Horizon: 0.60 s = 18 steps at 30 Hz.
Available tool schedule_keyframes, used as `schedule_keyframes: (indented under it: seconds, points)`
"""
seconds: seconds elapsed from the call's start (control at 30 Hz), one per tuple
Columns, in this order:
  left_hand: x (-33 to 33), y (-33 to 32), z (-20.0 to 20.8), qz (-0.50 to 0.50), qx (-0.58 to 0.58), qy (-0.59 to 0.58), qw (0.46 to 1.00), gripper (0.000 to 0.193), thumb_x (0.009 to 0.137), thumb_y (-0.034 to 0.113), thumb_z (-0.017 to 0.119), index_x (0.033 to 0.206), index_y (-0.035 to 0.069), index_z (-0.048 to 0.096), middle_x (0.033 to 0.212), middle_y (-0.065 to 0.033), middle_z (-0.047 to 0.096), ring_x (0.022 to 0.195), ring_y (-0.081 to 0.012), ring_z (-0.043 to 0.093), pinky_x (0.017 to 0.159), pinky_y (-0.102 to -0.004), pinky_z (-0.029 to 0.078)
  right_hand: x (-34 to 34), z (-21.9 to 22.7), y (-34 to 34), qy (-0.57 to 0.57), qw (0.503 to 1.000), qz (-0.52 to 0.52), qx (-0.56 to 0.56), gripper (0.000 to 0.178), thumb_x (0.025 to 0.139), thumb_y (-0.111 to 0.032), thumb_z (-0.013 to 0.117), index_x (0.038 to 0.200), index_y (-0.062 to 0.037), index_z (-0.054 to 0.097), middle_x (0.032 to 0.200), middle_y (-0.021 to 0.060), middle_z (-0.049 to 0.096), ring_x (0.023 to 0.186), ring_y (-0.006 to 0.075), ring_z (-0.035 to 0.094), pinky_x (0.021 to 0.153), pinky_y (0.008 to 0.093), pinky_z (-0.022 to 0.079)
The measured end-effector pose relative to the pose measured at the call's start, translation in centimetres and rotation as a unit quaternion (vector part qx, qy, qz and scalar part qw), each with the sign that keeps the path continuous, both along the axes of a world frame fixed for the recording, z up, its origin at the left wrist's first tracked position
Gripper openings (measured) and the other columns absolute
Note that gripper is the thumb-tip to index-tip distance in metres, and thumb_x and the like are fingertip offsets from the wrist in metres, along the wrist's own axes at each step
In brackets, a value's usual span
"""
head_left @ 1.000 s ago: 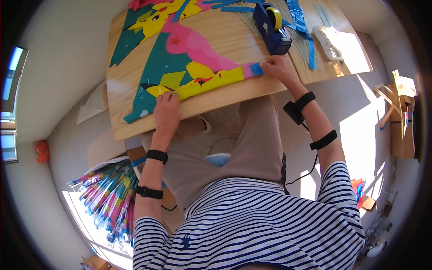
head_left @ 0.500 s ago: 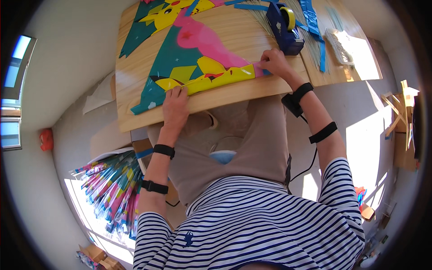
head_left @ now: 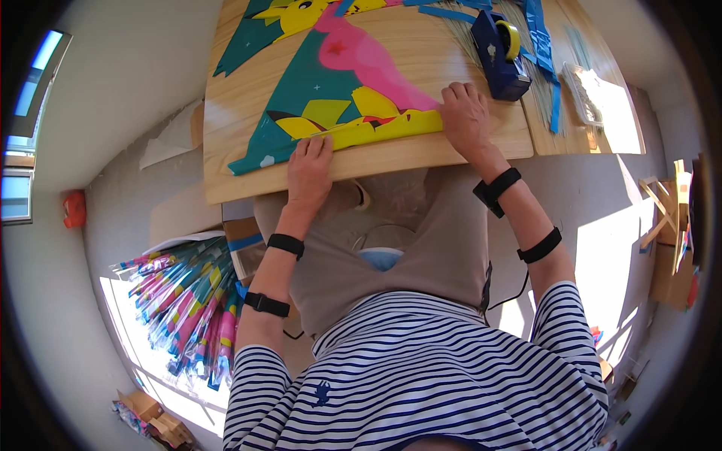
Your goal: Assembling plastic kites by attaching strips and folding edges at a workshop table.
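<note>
A triangular printed sheet point(head_left: 301, 113) in teal, yellow and pink, like a kite's sail, lies on the wooden table, its near edge rolled or folded into a narrow yellow band. My left hand point(head_left: 310, 167) has its fingers curled over this band left of its middle, thumb hidden beneath. At the band's right end my right hand point(head_left: 466, 120) is closed on the sheet, hiding the tip. A second printed sheet point(head_left: 259, 45) with the same colours lies farther back on the left.
A dark blue tape dispenser point(head_left: 500, 60) with a yellow roll stands just beyond my right hand. Blue strips point(head_left: 538, 37), thin rods and a clear tray point(head_left: 583, 94) lie at the far right. Rolled printed pieces in clear sleeves point(head_left: 184, 301) fan out on the left.
My right hand has shifted over the pink end of the band, which showed before. My left hand stays on the yellow band. The whole view has shifted slightly.
</note>
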<state>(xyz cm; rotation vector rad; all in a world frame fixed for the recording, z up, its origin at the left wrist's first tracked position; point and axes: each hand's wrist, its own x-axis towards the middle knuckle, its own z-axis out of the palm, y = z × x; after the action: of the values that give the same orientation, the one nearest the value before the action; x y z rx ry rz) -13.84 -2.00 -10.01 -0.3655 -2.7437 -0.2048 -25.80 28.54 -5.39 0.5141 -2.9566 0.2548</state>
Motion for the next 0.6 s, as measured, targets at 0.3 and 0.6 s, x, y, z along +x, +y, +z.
schedule_keyframes:
  seconds: [0.3, 0.6]
  points:
    - [0.1, -0.2, 0.3, 0.006, 0.026, -0.021, 0.999, 0.051, 0.077, 0.002, 0.06, 0.128, 0.002, 0.061, 0.121, -0.012, 0.058, 0.116, -0.0336, 0.053, 0.097, -0.0432, 0.047, 9.0, -4.5, -10.9, 0.033, 0.968, 0.239, -0.068, 0.079, 0.086, -0.05, 0.066, 0.147, -0.0047, 0.046, 0.157, 0.0133, 0.039, 0.15, 0.0315, 0.028, 0.121, 0.0572, 0.018]
    - [2.2, -4.6, 1.4, -0.064, 0.018, -0.101, 0.993, 0.056, 0.091, 0.02, 0.065, 0.144, 0.009, 0.05, 0.15, -0.0085, 0.047, 0.142, -0.0271, 0.039, 0.117, -0.0468, 0.031, 9.2, -4.3, -10.8, -0.011, 0.972, 0.229, -0.054, 0.082, 0.086, -0.049, 0.067, 0.152, -0.0085, 0.041, 0.163, 0.0104, 0.03, 0.153, 0.0301, 0.021, 0.121, 0.0595, 0.014]
